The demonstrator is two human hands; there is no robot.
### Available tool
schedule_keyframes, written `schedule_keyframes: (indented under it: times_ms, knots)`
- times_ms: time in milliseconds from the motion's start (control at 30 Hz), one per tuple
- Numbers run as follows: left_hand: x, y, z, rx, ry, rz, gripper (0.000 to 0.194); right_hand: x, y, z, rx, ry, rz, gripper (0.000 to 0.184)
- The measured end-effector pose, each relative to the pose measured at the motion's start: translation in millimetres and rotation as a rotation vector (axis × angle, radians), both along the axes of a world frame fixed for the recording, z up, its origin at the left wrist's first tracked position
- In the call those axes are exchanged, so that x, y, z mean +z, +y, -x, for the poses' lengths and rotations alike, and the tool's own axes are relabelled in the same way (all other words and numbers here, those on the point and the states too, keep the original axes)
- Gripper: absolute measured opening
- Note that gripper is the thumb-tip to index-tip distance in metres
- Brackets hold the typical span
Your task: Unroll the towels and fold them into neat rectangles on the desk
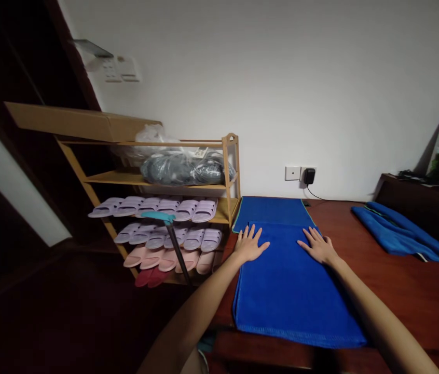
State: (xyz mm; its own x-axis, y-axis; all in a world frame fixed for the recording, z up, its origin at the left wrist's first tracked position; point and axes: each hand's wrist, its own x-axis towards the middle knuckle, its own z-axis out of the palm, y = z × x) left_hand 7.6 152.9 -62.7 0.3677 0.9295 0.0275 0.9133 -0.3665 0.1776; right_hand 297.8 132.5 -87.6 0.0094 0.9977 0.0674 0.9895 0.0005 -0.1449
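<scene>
Looking at a folded blue cloth [289, 296] laid flat on the left end of a reddish-brown table [352, 244], with the left hand [248, 246] palm-down, fingers splayed, over its far left edge and the right hand [318, 248] splayed much the same over its far right edge. Sticking out past the far end, a green-edged blue piece [274, 209], can't really tell if separate or part of that cloth. Also seeing a bunched-up blue cloth [394, 231] well off to the right, a wooden rack [226, 161] full of slippers [205, 210] just left of the table, and a black plug [309, 176] on the far wall [266, 104].
</scene>
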Motion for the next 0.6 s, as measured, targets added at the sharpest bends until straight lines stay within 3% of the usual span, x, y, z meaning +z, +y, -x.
schedule_keyframes:
  times_ms: [600]
  knots:
    - [1.1,-11.2,-0.5,0.001,0.004,-0.020,0.082,-0.4,-11.4,3.3,-0.018,-0.021,0.020,0.084]
